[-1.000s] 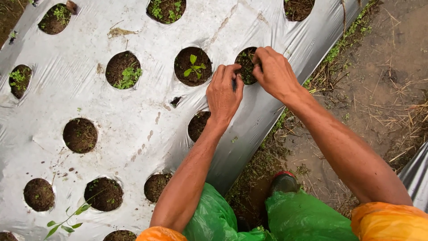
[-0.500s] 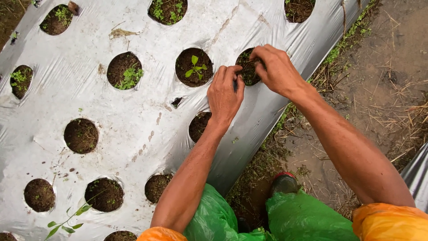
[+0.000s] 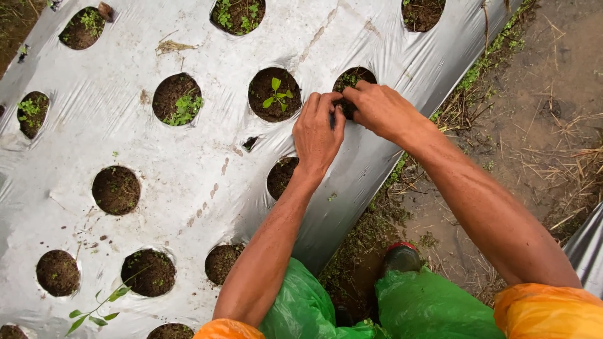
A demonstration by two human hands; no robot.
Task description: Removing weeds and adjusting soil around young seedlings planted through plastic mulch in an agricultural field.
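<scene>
Both hands were met at one hole (image 3: 353, 80) cut in the silver plastic sheet (image 3: 188, 163), near the sheet's right edge. The left hand (image 3: 317, 135) was laid flat on the sheet just below and to the left of the hole, its fingertips curled over the hole's lower rim. The right hand (image 3: 380, 110) was brought in from the right edge, its fingers pinched together at the same rim, touching those of the left. Something small and dark was seen between the two sets of fingertips, but it could not be made out, nor could it be told whether it was truly clamped. A little green growth (image 3: 349, 79) was seen in the soil of the hole, just above the fingertips.

In the next hole to the left a seedling (image 3: 275, 95) with a few leaves was rooted, apart from the hands. A further hole (image 3: 281, 177) lay partly under the left wrist. Along the right edge the sheet was bordered by weeds and a muddy path (image 3: 540, 125). A boot (image 3: 401, 256) and green trousers (image 3: 433, 307) were seen at the bottom.
</scene>
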